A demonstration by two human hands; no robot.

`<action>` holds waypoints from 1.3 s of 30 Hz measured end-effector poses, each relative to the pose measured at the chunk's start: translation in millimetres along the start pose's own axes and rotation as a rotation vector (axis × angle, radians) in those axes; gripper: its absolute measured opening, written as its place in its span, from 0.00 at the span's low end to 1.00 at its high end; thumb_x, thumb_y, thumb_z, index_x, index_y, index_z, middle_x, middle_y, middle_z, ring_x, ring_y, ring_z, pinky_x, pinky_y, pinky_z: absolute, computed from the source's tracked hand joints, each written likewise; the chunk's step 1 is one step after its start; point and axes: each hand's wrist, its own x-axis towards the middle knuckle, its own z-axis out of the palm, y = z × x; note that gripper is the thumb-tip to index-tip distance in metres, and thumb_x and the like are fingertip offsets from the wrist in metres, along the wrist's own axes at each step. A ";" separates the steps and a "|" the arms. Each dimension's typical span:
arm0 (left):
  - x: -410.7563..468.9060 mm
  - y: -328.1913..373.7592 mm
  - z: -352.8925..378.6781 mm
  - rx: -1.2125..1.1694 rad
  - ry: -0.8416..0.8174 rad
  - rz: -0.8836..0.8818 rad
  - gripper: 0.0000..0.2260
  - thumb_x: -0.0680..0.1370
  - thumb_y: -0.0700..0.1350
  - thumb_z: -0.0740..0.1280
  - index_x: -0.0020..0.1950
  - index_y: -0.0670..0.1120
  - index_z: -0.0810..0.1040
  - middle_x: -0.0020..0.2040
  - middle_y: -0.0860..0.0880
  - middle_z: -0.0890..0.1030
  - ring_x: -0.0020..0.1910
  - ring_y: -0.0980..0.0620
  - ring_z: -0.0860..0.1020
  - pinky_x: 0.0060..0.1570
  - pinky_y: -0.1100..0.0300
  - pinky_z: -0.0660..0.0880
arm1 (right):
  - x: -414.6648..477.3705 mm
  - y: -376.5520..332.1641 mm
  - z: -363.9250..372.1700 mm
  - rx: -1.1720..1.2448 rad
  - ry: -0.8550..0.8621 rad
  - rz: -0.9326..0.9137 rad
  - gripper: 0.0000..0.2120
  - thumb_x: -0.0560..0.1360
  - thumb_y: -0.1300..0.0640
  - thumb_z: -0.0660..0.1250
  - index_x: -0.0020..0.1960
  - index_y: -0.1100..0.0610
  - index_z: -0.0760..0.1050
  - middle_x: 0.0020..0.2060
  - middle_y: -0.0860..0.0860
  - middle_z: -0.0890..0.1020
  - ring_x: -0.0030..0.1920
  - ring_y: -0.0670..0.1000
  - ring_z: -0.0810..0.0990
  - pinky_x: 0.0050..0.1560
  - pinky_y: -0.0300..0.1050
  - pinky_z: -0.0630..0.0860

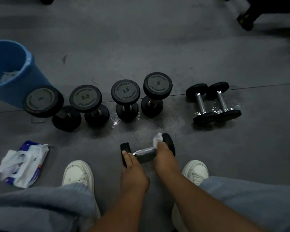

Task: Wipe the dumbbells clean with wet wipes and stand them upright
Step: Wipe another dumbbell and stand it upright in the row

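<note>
Dumbbell (145, 154) lying on floor (157, 47) between shoes (78, 173), long axis left-right. Left hand (132, 171) fingers curled round left head; right hand (166, 159) fingers pinching wet wipe (157, 139) against handle's right end.

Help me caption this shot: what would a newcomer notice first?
Two hands at lower centre: the left hand grips a lying dumbbell, the right hand holds a white wipe against its right end. Behind stand four upright dumbbells in a row, with a blue bucket at far left.

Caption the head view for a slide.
Left hand holds a lying dumbbell, right hand presses a wet wipe to it; four dumbbells stand upright.
</note>
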 end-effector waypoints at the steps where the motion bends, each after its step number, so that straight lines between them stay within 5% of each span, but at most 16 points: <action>1: 1.0 1.5 0.4 -0.034 0.019 -0.012 0.46 0.75 0.45 0.69 0.80 0.43 0.39 0.78 0.47 0.30 0.76 0.40 0.59 0.69 0.50 0.68 | 8.9 -1.5 -1.6 -0.089 -0.107 0.031 0.23 0.79 0.56 0.56 0.73 0.56 0.59 0.70 0.55 0.66 0.64 0.58 0.71 0.61 0.52 0.69; 4: 8.9 1.0 1.1 -0.114 0.077 -0.019 0.45 0.75 0.47 0.70 0.81 0.43 0.41 0.80 0.47 0.34 0.79 0.40 0.50 0.73 0.49 0.62 | 36.4 3.0 7.2 -0.387 -0.394 -0.011 0.34 0.76 0.40 0.47 0.75 0.62 0.58 0.74 0.59 0.62 0.71 0.59 0.64 0.71 0.52 0.60; 8: 20.2 -3.1 2.1 -0.261 0.120 -0.013 0.43 0.76 0.43 0.68 0.81 0.44 0.43 0.80 0.49 0.36 0.80 0.44 0.45 0.74 0.56 0.57 | 19.4 -9.0 -10.4 -0.575 -0.087 -0.207 0.19 0.79 0.65 0.55 0.70 0.63 0.64 0.65 0.59 0.70 0.59 0.58 0.75 0.52 0.51 0.74; 13: 18.8 0.5 0.1 -0.341 0.116 -0.049 0.41 0.76 0.42 0.67 0.81 0.45 0.43 0.80 0.50 0.35 0.80 0.45 0.43 0.73 0.57 0.59 | 44.5 -18.1 -21.5 -0.787 -0.092 -0.389 0.12 0.76 0.65 0.61 0.58 0.62 0.75 0.56 0.58 0.76 0.54 0.58 0.77 0.45 0.47 0.72; 17: 15.4 5.4 2.2 -0.274 0.113 -0.076 0.44 0.77 0.47 0.69 0.81 0.44 0.41 0.80 0.47 0.34 0.80 0.43 0.43 0.75 0.55 0.55 | 59.2 -20.0 -32.6 -0.772 -0.056 -0.424 0.16 0.75 0.60 0.65 0.61 0.56 0.68 0.55 0.57 0.76 0.52 0.58 0.77 0.41 0.49 0.71; 21: 20.0 9.1 6.6 -0.239 0.163 -0.101 0.43 0.77 0.44 0.68 0.81 0.45 0.41 0.80 0.47 0.35 0.80 0.43 0.45 0.75 0.53 0.55 | 57.4 -22.8 -27.0 -0.884 -0.248 -0.408 0.15 0.78 0.62 0.61 0.64 0.59 0.73 0.60 0.56 0.76 0.58 0.57 0.77 0.56 0.48 0.72; 24: 21.6 13.0 4.1 -0.252 0.168 -0.118 0.42 0.77 0.44 0.67 0.81 0.44 0.40 0.80 0.47 0.35 0.80 0.42 0.44 0.75 0.53 0.56 | 60.9 -25.8 -31.6 -0.818 -0.136 -0.380 0.14 0.77 0.63 0.62 0.63 0.60 0.73 0.63 0.57 0.72 0.56 0.58 0.77 0.50 0.48 0.74; 27: 19.1 15.1 3.0 -0.265 0.149 -0.126 0.42 0.77 0.44 0.67 0.81 0.44 0.40 0.80 0.47 0.35 0.80 0.41 0.44 0.75 0.53 0.59 | 60.6 -28.0 -30.1 -0.906 -0.212 -0.382 0.17 0.80 0.63 0.58 0.69 0.62 0.68 0.65 0.59 0.72 0.61 0.58 0.75 0.63 0.48 0.69; 32: 18.8 17.9 3.4 -0.310 0.146 -0.135 0.43 0.76 0.45 0.68 0.81 0.43 0.42 0.80 0.46 0.35 0.80 0.39 0.44 0.75 0.53 0.60 | 70.9 -42.8 -46.2 -0.926 -0.213 -0.400 0.13 0.71 0.63 0.69 0.55 0.58 0.77 0.55 0.57 0.78 0.54 0.58 0.79 0.54 0.48 0.75; 36: 20.3 14.7 0.7 -0.390 0.163 -0.140 0.41 0.77 0.44 0.68 0.81 0.45 0.43 0.81 0.50 0.37 0.80 0.43 0.44 0.75 0.55 0.58 | 65.5 -40.4 -33.0 -1.008 -0.336 -0.362 0.15 0.76 0.61 0.65 0.62 0.58 0.75 0.59 0.56 0.77 0.61 0.57 0.75 0.65 0.50 0.68; 39: 21.8 8.7 -0.4 -0.541 0.225 -0.181 0.38 0.77 0.43 0.67 0.81 0.48 0.49 0.82 0.52 0.44 0.79 0.47 0.53 0.72 0.54 0.63 | 62.8 -38.7 -27.1 -0.908 -0.232 -0.429 0.13 0.76 0.61 0.63 0.60 0.56 0.76 0.59 0.55 0.75 0.58 0.57 0.75 0.58 0.50 0.72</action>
